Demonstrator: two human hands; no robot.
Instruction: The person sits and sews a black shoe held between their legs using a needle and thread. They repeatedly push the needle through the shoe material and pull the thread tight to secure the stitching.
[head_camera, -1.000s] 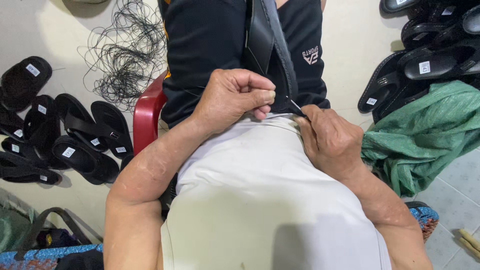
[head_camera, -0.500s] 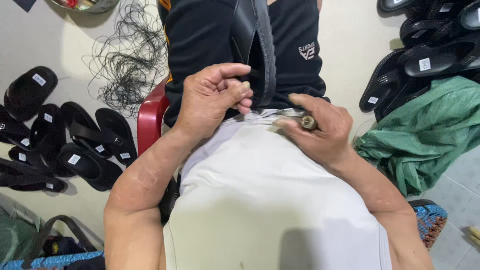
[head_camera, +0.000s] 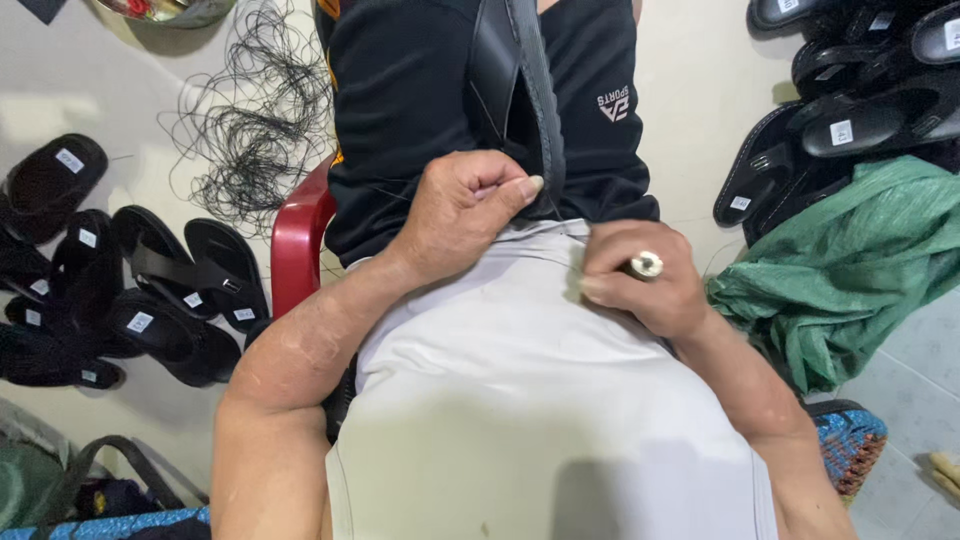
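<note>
A black sandal (head_camera: 515, 90) stands upright against my lap, its sole facing me over black shorts (head_camera: 410, 100). My left hand (head_camera: 465, 210) pinches the sandal's lower edge between thumb and forefinger. My right hand (head_camera: 640, 280), with a ring on one finger, lies curled into a fist on my pale shirt just right of the sandal. I see nothing in its fingers. A thin black thread runs across the shorts toward my left hand.
Beneath me is a red plastic chair (head_camera: 295, 240). Several black sandals (head_camera: 160, 290) lie on the floor at left, more sandals (head_camera: 850, 110) at top right. A tangle of black thread (head_camera: 250, 130) is at top left, a green sack (head_camera: 850, 270) at right.
My right hand has pulled back from the sandal toward my body and curled shut; the needle seen a second ago is out of sight. My left hand shifted its pinch on the sandal's edge.
</note>
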